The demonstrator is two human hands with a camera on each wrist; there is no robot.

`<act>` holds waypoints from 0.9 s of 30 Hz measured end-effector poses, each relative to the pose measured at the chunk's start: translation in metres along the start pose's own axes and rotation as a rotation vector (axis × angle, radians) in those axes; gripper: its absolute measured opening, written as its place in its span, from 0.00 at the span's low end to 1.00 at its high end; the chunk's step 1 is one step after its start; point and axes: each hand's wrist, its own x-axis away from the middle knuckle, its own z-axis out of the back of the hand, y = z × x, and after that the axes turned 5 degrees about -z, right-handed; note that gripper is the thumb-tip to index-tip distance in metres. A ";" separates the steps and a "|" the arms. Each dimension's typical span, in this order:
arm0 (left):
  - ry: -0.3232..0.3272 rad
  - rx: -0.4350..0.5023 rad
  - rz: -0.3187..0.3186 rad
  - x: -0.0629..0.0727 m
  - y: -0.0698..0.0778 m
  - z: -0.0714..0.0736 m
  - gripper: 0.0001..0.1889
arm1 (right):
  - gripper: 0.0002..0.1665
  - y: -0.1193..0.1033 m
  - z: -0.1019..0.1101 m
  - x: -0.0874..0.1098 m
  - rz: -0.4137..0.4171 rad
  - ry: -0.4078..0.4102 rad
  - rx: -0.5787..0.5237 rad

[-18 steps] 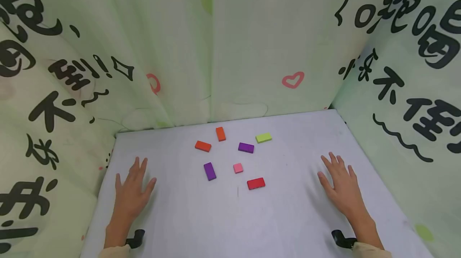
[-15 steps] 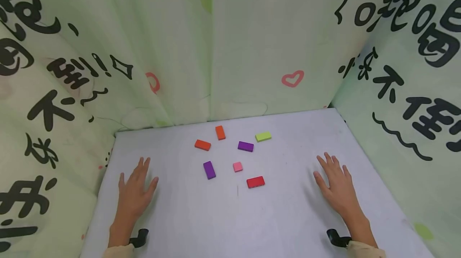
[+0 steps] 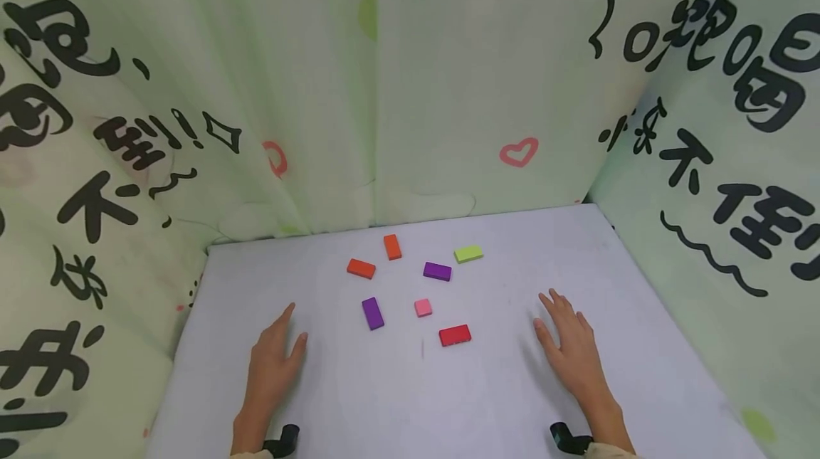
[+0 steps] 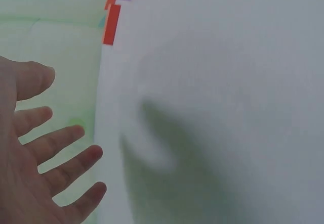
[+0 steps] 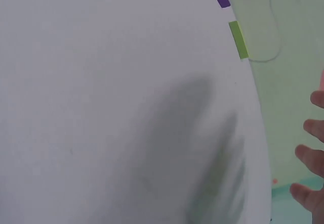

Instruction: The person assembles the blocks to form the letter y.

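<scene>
Small coloured blocks lie spread over the white table (image 3: 384, 402). Two orange blocks (image 3: 361, 269) (image 3: 393, 247) and a green block (image 3: 469, 254) are toward the back. One purple block (image 3: 438, 272) lies behind a small pink block (image 3: 423, 308), another purple block (image 3: 373, 314) to its left, and a red block (image 3: 455, 335) in front. My left hand (image 3: 272, 366) is above the table left of the blocks, its fingers extended and holding nothing. To their right, my right hand (image 3: 570, 352) is likewise spread and bare, nearest the red block. Both cast shadows on the tabletop.
A pale green curtain (image 3: 448, 89) with dark lettering and a pink heart surrounds the table's back and sides. Black wrist-worn devices (image 3: 282, 440) (image 3: 570, 439) sit at both wrists.
Both hands have moved inward, the left one rightward and the right one leftward, closer to the blocks. The blocks keep their arrangement; the head view has tilted slightly.
</scene>
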 end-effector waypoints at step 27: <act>0.258 0.591 0.242 -0.055 0.015 -0.078 0.24 | 0.29 -0.096 -0.084 0.026 0.019 0.080 -0.257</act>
